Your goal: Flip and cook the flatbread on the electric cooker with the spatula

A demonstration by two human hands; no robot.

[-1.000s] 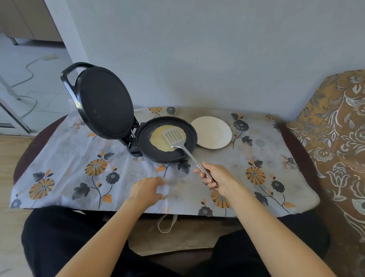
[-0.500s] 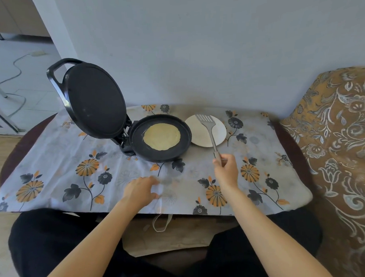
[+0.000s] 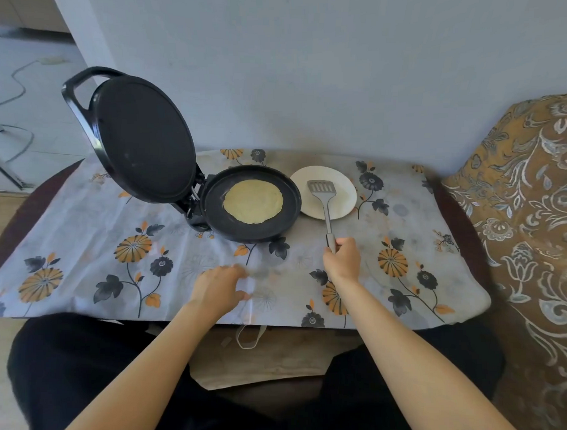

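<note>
A pale round flatbread lies flat in the black lower pan of the electric cooker, whose lid stands open to the left. My right hand grips the handle of a metal slotted spatula; its blade is over the white plate, to the right of the cooker. My left hand rests palm down on the tablecloth in front of the cooker, fingers apart, holding nothing.
A floral cloth covers the low table. A wall stands right behind the cooker and plate. A patterned brown cushion is at the right. A cable lies on the floor at the far left. My dark-clothed legs are below.
The spatula has left the flatbread and swung right; its blade is now over the white plate. My left hand has stayed on the cloth.
</note>
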